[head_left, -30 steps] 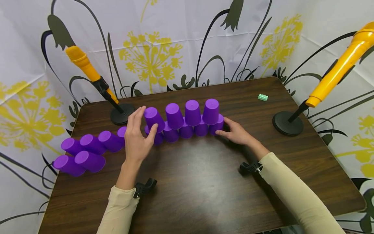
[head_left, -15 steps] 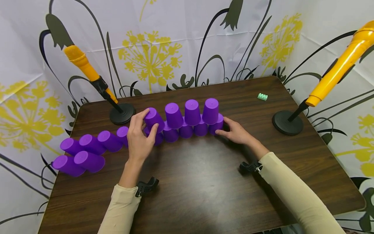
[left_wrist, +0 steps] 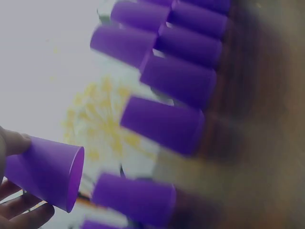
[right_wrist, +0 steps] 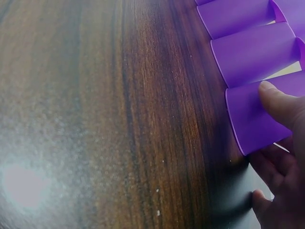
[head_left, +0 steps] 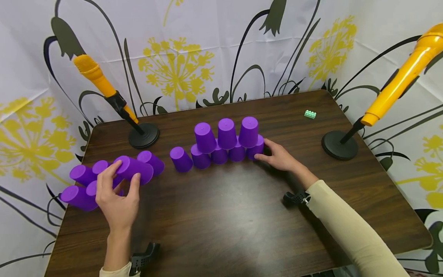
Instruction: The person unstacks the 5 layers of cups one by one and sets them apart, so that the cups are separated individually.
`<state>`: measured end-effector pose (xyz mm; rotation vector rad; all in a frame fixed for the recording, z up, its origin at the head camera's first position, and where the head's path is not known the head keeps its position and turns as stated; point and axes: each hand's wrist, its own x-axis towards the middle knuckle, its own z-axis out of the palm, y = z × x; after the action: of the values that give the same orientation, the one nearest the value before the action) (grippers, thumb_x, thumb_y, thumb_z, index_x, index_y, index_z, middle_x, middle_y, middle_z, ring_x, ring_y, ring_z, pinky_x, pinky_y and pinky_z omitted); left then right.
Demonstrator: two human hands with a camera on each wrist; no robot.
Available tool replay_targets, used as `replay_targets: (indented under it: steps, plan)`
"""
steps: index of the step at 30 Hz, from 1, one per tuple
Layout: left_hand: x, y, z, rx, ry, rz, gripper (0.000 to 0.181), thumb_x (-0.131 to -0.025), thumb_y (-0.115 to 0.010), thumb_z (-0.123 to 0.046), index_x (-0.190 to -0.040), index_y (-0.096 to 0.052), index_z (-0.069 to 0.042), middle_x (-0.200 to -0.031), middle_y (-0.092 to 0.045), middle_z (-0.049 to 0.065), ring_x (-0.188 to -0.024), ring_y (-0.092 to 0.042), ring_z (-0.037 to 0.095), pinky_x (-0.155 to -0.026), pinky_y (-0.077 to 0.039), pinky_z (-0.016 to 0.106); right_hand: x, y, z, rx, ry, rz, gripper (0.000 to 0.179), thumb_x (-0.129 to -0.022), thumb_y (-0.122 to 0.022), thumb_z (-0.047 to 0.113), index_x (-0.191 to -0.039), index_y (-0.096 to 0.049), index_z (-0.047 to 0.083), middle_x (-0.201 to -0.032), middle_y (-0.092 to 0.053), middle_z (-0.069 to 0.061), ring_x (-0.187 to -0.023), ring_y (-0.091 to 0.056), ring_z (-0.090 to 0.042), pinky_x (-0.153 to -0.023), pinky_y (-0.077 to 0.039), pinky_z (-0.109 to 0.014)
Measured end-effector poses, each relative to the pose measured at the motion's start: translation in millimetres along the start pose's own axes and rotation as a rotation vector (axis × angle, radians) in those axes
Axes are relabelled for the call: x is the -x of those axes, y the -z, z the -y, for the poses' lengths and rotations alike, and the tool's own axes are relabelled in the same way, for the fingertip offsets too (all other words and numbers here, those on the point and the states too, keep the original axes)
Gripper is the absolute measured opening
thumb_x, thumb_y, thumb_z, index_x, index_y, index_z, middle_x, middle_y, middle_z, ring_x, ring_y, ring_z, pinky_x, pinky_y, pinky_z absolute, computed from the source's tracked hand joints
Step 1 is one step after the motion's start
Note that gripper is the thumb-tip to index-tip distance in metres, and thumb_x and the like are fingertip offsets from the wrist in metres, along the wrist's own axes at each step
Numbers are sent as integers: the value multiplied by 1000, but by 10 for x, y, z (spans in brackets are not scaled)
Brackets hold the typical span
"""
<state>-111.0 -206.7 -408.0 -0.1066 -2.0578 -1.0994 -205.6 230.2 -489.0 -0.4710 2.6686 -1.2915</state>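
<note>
Worktop (head_left: 225, 223), dark wood grain. Left cups (head_left: 77, 197), purple, grouped at the left, partly hidden. Lower row (head_left: 219, 154), five purple cups, inverted. Upper row (head_left: 227, 134), three, inverted, bridging the four rightmost below. Left hand (head_left: 117, 204): half open, thumb and fingers curved round a lifted cup (head_left: 133, 169), raised over the left cups. Right hand (head_left: 281, 156): thumb and fingers clasping the end cup (head_left: 255, 150), lower row, far right. Brick (head_left: 310, 114), green, near the back edge.
</note>
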Motion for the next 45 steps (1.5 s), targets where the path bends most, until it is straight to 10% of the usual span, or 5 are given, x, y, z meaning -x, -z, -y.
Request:
replay_targets:
  steps: [10, 18, 45]
  plan:
    - [304, 304, 725, -256, 86, -7, 48, -81, -78, -6, -126, -65, -9, -116, -60, 16, -100, -55, 9, -81, -44, 7, -9, 5, -4, 10, -7, -1, 67, -93, -69, 28, -148, -39, 4, -140, -52, -17, -132, -45, -31, -109, -34, -49]
    - [328, 250, 772, -327, 104, 25, 43, -79, -80, -7, -120, -68, -9, -116, -64, 15, -104, -61, 30, -79, -38, 3, -16, -6, -17, 10, -14, 1, 66, -93, -69, 29, -147, -39, 5, -140, -52, -17, -132, -46, -31, -109, -34, -49]
    - [345, 204, 831, -356, 111, 33, 43, -75, -80, 0, -115, -65, 0, -129, -60, 13, -115, -57, 28, -79, -39, 1, -13, -5, -13, 7, -6, -2, 65, -93, -70, 27, -146, -41, 4, -139, -53, -16, -131, -46, -31, -109, -34, -49]
